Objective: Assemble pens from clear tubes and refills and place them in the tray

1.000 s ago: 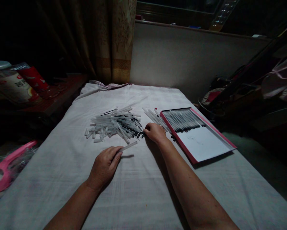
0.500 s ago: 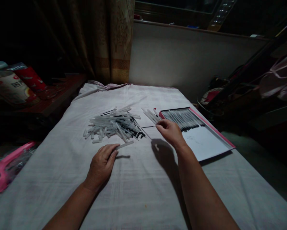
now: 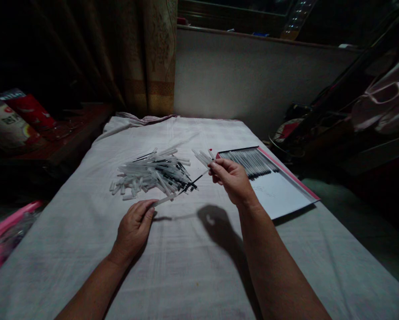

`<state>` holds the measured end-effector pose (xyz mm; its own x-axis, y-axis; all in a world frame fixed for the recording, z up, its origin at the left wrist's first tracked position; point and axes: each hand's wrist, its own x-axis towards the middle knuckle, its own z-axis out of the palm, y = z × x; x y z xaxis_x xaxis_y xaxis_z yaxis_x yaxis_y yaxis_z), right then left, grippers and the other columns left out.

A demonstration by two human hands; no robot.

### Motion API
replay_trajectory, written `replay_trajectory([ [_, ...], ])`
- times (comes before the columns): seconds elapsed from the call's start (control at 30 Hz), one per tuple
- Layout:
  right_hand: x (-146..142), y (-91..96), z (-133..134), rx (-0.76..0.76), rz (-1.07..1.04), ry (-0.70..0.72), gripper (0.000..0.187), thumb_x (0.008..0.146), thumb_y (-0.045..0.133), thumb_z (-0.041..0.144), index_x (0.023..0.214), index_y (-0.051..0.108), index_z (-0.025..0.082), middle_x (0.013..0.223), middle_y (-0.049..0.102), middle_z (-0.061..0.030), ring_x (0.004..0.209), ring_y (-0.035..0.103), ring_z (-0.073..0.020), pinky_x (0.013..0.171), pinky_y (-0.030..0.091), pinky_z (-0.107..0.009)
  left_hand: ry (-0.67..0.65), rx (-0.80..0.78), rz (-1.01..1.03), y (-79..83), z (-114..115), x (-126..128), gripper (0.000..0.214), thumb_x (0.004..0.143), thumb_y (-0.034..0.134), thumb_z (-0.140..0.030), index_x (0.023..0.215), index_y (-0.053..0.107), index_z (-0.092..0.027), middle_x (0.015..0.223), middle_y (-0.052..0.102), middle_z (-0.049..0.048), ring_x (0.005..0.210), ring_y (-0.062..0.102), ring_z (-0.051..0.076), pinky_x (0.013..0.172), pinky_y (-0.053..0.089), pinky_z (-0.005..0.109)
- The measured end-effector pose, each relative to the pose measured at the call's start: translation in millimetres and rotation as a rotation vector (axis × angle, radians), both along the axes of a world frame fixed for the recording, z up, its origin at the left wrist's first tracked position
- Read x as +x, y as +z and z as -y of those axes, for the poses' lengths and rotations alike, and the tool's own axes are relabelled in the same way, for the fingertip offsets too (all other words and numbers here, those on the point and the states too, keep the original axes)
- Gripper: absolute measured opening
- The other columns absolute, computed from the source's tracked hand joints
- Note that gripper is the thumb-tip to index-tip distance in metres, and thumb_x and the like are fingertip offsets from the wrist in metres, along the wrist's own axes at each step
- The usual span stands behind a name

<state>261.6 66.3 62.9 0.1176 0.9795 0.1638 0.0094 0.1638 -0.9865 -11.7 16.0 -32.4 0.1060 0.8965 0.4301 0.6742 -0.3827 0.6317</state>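
Note:
My left hand [image 3: 134, 229] pinches a clear, frosted pen barrel [image 3: 166, 200] just above the cloth, its free end pointing right. Between the fingertips of my right hand [image 3: 231, 180] is a thin pen refill [image 3: 196, 179] with black ink. It slants down to the left and its lower end meets the barrel's open end; whether it is inside I cannot tell. Beyond the hands lies a heap of barrels, refills and black-tipped parts [image 3: 146, 171]. Several pale pens [image 3: 201, 156] lie behind my right fingers, one with a red tip.
A shallow box with a pink rim [image 3: 292, 179] stands at the right, holding a row of pens [image 3: 247, 162]. White cloth [image 3: 172, 266] covers the table. At the left are a pink-handled item [image 3: 9, 229] and a side table with a labelled jar [image 3: 10, 126].
My right hand now holds the refill up, where before it lay low near the cloth, and its end has come to the barrel. The view has shifted slightly; my left hand keeps the barrel.

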Motion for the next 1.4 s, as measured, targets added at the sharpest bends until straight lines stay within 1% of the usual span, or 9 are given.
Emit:
replay_trajectory([
  [0.33, -2.5, -1.9, 0.2, 0.007, -0.027, -0.009, 0.032, 0.069, 0.075, 0.048, 0.072, 0.065, 0.017, 0.060, 0.062, 0.0022, 0.049, 0.050, -0.0076, 0.047, 0.040, -0.021, -0.004, 0.043, -0.008, -1.9, -0.7, 0.3, 0.029, 0.095, 0.050, -0.037, 0.105, 0.071, -0.020, 0.099, 0.076, 0.0057, 0.094, 0.071, 0.022, 0.086, 0.057, 0.033],
  [0.47, -8.4, -9.8, -1.1, -0.015, -0.004, 0.033, 0.032, 0.071, 0.073, 0.048, 0.073, 0.067, 0.017, 0.062, 0.065, 0.0009, 0.049, 0.051, -0.0081, 0.048, 0.042, -0.022, -0.015, 0.056, 0.009, -1.9, 0.0, 1.2, 0.030, 0.095, 0.050, -0.037, 0.105, 0.072, -0.019, 0.098, 0.076, 0.0061, 0.091, 0.071, 0.021, 0.084, 0.057, 0.033],
  [0.63, -29.0, -27.6, 1.2, -0.074, 0.120, 0.220, 0.026, 0.078, 0.068, 0.039, 0.080, 0.076, 0.015, 0.071, 0.071, -0.0039, 0.057, 0.059, -0.0119, 0.053, 0.048, -0.024, -0.034, 0.035, 0.037, -1.8, 1.9, 1.6, 0.029, 0.095, 0.051, -0.037, 0.109, 0.070, -0.020, 0.091, 0.077, 0.0043, 0.085, 0.072, 0.020, 0.081, 0.058, 0.032],
  [0.77, -40.3, -40.9, 3.4, -0.126, 0.343, 0.425, 0.027, 0.083, 0.063, 0.024, 0.105, 0.077, 0.017, 0.085, 0.076, -0.0049, 0.067, 0.066, -0.0149, 0.062, 0.052, -0.026, -0.040, 0.018, 0.043, -1.0, 3.7, 1.7, 0.029, 0.095, 0.051, -0.037, 0.111, 0.069, -0.021, 0.091, 0.078, 0.0037, 0.086, 0.073, 0.020, 0.082, 0.059, 0.032],
  [0.83, -38.8, -45.8, 2.4, -0.120, 0.524, 0.368, 0.032, 0.084, 0.062, 0.018, 0.114, 0.075, 0.020, 0.097, 0.078, -0.0055, 0.082, 0.070, -0.0180, 0.075, 0.053, -0.029, -0.037, 0.005, 0.060, -0.3, 4.4, 2.3, 0.029, 0.095, 0.051, -0.036, 0.112, 0.069, -0.020, 0.092, 0.078, 0.0039, 0.085, 0.073, 0.019, 0.081, 0.059, 0.032],
  [0.93, -30.0, -50.5, -0.7, -0.118, 0.882, 0.167, 0.030, 0.086, 0.059, 0.014, 0.109, 0.077, 0.022, 0.109, 0.076, -0.0075, 0.101, 0.069, -0.0228, 0.091, 0.049, -0.033, -0.036, -0.006, 0.080, 0.8, 4.5, 3.2, 0.029, 0.096, 0.050, -0.036, 0.111, 0.069, -0.020, 0.093, 0.077, 0.0045, 0.083, 0.073, 0.018, 0.078, 0.060, 0.031],
  [1.03, -23.3, -52.1, -2.0, -0.138, 1.152, 0.128, 0.029, 0.089, 0.057, 0.018, 0.110, 0.077, 0.023, 0.110, 0.074, -0.0090, 0.103, 0.068, -0.0243, 0.088, 0.048, -0.031, -0.042, 0.010, 0.061, 1.9, 3.7, 3.8, 0.029, 0.095, 0.049, -0.036, 0.108, 0.070, -0.020, 0.096, 0.077, 0.0050, 0.085, 0.073, 0.019, 0.078, 0.059, 0.031],
  [1.2, -25.8, -55.1, -0.4, -0.136, 1.340, 0.175, 0.028, 0.095, 0.052, 0.028, 0.112, 0.074, 0.028, 0.106, 0.071, -0.0066, 0.094, 0.068, -0.0214, 0.074, 0.045, -0.027, -0.036, 0.013, 0.018, 3.2, 3.4, 4.3, 0.029, 0.094, 0.050, -0.038, 0.105, 0.071, -0.021, 0.096, 0.077, 0.0053, 0.090, 0.072, 0.021, 0.080, 0.059, 0.032],
  [1.4, -26.3, -63.2, -3.5, -0.167, 1.384, 0.133, 0.026, 0.097, 0.051, 0.032, 0.112, 0.071, 0.025, 0.110, 0.069, -0.0077, 0.092, 0.066, -0.0213, 0.072, 0.044, -0.028, -0.040, 0.003, 0.006, 2.4, 4.7, 4.5, 0.028, 0.095, 0.050, -0.036, 0.106, 0.071, -0.021, 0.099, 0.077, 0.0056, 0.090, 0.072, 0.021, 0.081, 0.058, 0.032],
])
